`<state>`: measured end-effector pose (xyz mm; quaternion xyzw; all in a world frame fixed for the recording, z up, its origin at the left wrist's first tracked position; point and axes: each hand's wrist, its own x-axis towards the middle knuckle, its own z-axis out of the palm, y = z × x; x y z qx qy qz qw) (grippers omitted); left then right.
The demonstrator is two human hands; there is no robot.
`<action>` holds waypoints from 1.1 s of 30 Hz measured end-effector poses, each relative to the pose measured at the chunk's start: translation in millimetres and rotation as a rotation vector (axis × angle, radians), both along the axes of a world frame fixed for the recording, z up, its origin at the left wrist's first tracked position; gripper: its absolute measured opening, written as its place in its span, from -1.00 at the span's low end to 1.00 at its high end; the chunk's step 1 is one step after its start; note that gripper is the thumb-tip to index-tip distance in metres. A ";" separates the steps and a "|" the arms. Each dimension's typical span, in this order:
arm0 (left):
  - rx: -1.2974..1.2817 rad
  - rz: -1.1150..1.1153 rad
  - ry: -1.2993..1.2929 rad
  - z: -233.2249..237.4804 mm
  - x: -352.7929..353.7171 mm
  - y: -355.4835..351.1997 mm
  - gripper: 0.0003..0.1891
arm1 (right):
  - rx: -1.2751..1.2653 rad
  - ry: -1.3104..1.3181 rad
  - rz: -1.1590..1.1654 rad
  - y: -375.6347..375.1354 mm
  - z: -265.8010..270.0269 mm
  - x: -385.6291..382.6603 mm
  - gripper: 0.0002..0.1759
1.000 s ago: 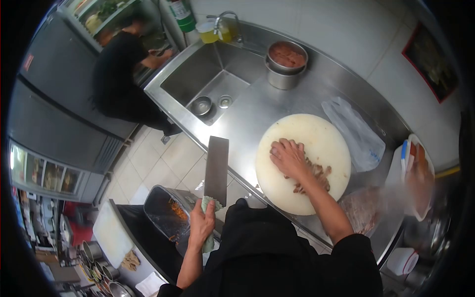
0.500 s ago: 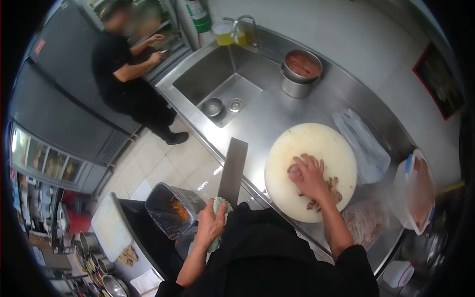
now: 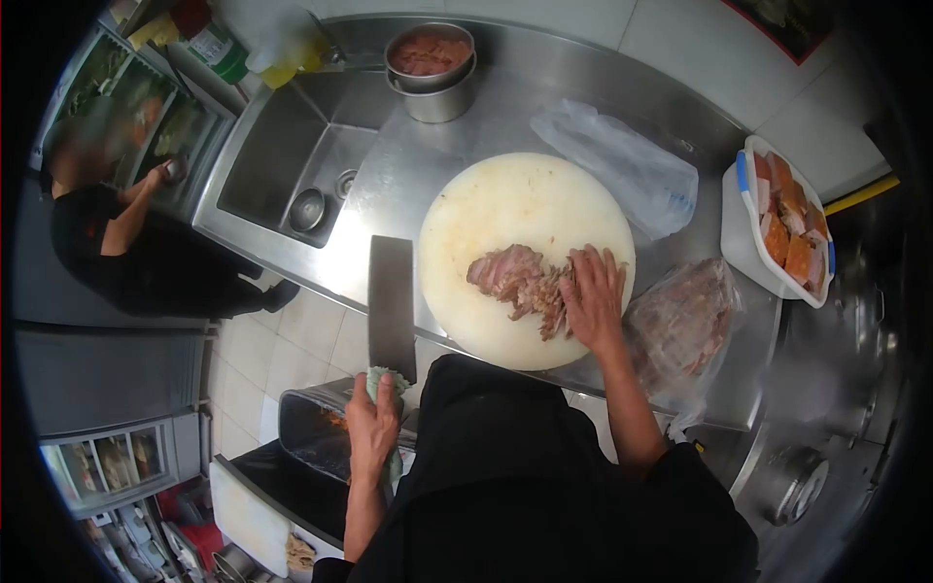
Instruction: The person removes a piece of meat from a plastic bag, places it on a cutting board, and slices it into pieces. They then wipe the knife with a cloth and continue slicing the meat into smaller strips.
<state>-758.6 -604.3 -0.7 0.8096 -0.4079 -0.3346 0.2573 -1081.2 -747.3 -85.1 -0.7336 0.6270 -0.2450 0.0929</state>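
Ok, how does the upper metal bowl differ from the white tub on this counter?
The upper metal bowl is round; the white tub is longer, with a blue patch on its rim. The bowl sits stacked on a metal pot; the tub stands unstacked at the counter's other end. The bowl holds reddish, finer pieces, the tub large orange-brown chunks. Both are uncovered and well filled.

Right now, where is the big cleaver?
In the head camera's view, the cleaver is upright in the picture, gripped in the person's left hand, just left of the round cutting board.
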 end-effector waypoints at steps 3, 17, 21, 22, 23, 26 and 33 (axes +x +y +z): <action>0.054 -0.030 0.017 23.7 -17.8 -17.6 -0.58 | -0.057 0.090 -0.080 -4.7 13.8 5.8 -0.47; -0.063 -0.078 0.038 2.3 -21.0 -31.9 -0.58 | -0.151 -0.368 0.267 -21.8 28.5 59.0 -0.69; -0.111 -0.090 0.062 -17.7 -21.2 -28.0 -0.53 | -0.158 -0.279 0.228 -21.9 20.6 58.1 -0.69; -0.109 -0.105 0.017 -21.5 -22.1 -27.3 -0.51 | -0.158 -0.272 0.228 -21.9 18.1 58.1 -0.70; -0.106 -0.121 -0.027 -23.7 -22.6 -26.9 -0.50 | -0.159 -0.265 0.227 -23.4 17.3 58.8 -0.70; 0.087 -0.007 0.193 -10.0 -22.8 -31.2 -0.50 | -0.169 -0.301 0.235 -22.3 19.5 61.7 -0.73; 0.012 -0.161 0.095 -27.3 -12.2 -29.6 -0.43 | -0.180 -0.287 0.417 -26.8 34.3 72.2 -0.83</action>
